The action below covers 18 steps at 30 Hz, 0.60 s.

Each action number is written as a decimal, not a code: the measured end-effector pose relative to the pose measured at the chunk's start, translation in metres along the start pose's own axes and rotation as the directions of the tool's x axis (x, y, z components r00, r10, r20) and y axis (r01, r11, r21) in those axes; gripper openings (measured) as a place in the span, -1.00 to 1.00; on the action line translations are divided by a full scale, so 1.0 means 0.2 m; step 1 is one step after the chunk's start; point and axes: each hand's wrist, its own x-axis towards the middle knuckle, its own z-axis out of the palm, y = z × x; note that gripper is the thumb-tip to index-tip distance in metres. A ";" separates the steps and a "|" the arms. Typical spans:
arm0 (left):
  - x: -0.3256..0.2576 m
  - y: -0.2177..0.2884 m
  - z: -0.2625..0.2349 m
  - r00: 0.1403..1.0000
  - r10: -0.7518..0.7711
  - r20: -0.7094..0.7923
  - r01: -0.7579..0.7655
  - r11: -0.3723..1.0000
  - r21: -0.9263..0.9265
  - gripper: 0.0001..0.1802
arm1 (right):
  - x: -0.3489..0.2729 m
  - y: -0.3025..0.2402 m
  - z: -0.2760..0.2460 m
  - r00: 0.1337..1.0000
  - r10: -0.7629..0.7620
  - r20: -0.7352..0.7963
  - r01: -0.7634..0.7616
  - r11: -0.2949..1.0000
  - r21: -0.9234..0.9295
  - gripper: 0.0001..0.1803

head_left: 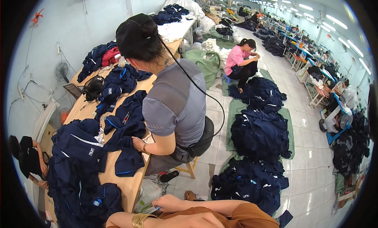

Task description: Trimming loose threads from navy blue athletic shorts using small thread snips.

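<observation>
My forearms cross at the lower edge. My right hand (171,203) is closed beside the wooden table's corner, with the tip of a small blue thing (157,207) poking out of it; its kind is hidden. My left hand (201,221) lies below, against my brown clothing (252,216), gold bangles (141,220) on its wrist. Its fingers are mostly hidden or cut off by the frame. Closest on the table (112,169) is a heap of navy garments (78,165). A co-worker in a grey shirt (177,98) sits there, a hand (138,143) on a navy garment (128,161).
Red-handled snips (126,117) lie on the navy cloth. Large navy garment piles (260,133) cover green sheets on the tiled floor, where a person in pink (240,58) sits low. A plastic bag (147,194) and stool (189,169) stand by the table. Another person (31,157) works at far left.
</observation>
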 end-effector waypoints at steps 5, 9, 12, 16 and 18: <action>-0.05 -0.01 -0.07 0.974 -0.115 0.194 0.102 0.992 0.077 -0.60 | -0.02 0.02 -0.02 0.999 0.014 0.035 -0.013 1.000 -0.020 -0.77; 0.00 0.07 -0.10 0.907 -0.301 0.295 0.127 0.862 0.490 -0.54 | -0.02 0.04 0.00 1.000 -0.008 0.017 0.008 1.000 0.000 -0.77; 0.02 0.11 -0.12 0.836 -0.453 0.311 0.090 0.671 0.736 -0.50 | -0.02 0.04 -0.03 0.999 -0.006 0.051 0.007 1.000 -0.023 -0.76; -0.10 0.11 -0.18 0.783 -0.561 0.267 0.119 0.557 0.822 -0.42 | -0.03 0.02 -0.05 0.982 0.168 0.089 -0.176 0.981 0.088 -0.71; -0.20 0.09 -0.15 0.686 -0.665 0.294 0.262 0.603 0.754 -0.32 | -0.04 0.02 -0.09 0.987 0.143 0.074 -0.143 0.990 -0.002 -0.72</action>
